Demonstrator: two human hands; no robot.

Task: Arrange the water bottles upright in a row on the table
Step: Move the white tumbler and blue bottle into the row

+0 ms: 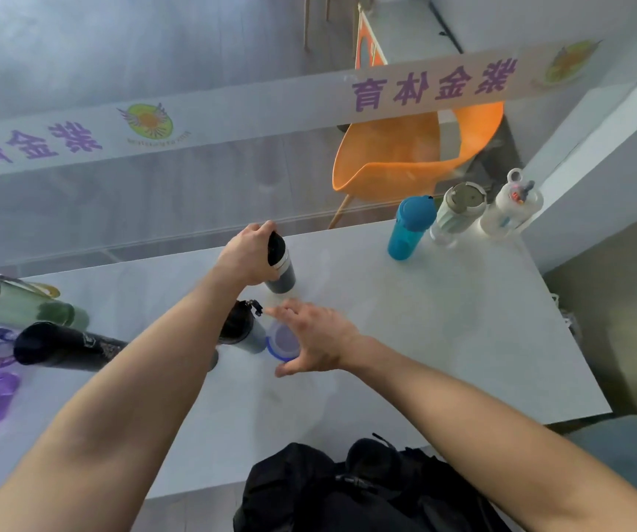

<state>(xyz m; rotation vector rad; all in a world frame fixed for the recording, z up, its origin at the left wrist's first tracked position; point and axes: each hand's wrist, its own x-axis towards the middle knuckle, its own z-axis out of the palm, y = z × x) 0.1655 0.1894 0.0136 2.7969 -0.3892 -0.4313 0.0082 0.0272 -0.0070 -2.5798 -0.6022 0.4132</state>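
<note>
The pale grey rectangular table (405, 320) carries bottles in two states. At its far right corner three already stand in a row: a teal plastic bottle with a blue lid (411, 228), a pale green ribbed bottle with a grey cap (457, 213), and a white bottle with a loop handle (509, 209). At the left edge a long green translucent bottle (9, 301) and a black cylindrical flask (67, 345) lie on their sides, free to roll off.

The left hand (249, 257) is closed around the top of a dark grey bottle with a black cap (280, 263), held upright or slightly tilted near the table's middle. The right hand (315, 337) hovers spread, gripping nothing, over a small clear bottle with a blue-rimmed lid (282, 341), which sits just beside a grey bottle with a black strap cap (243, 328).

The tight cluster is the likeliest trouble: a careless reach could knock a neighbour over.
</note>
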